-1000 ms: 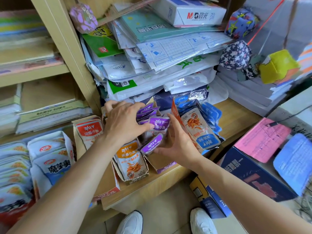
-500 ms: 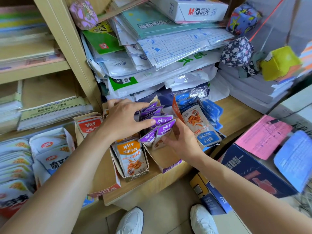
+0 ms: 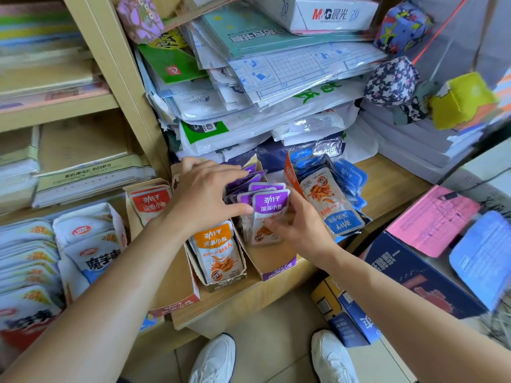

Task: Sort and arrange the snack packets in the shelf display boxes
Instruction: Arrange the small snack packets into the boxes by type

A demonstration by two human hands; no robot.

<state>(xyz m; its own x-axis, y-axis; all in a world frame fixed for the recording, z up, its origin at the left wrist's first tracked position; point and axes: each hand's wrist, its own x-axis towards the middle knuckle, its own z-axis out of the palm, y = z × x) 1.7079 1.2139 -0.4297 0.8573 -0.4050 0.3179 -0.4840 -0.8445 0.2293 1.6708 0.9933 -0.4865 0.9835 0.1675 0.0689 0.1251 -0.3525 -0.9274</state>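
A purple-topped snack packet (image 3: 269,214) stands upright at the front of a row of purple packets (image 3: 249,186) in a cardboard display box (image 3: 276,268). My right hand (image 3: 301,230) pinches this front packet from its right side. My left hand (image 3: 206,200) grips the row of purple packets from the left, with its thumb against the front packet. To the left is a box of orange-topped packets (image 3: 218,250), and further left a box of red-topped packets (image 3: 150,201). Blue-topped packets (image 3: 334,200) lie in a leaning box on the right.
Stacks of plastic-wrapped paper and notebooks (image 3: 276,78) are piled behind the boxes on the wooden shelf (image 3: 392,186). White snack packets (image 3: 94,252) fill the lower left. A dark blue box (image 3: 414,275) with pink and blue papers sits at the right. My white shoes (image 3: 331,357) stand below.
My right hand raised the tilted purple packet upright and set it at the front of the row. My left hand kept holding the row.
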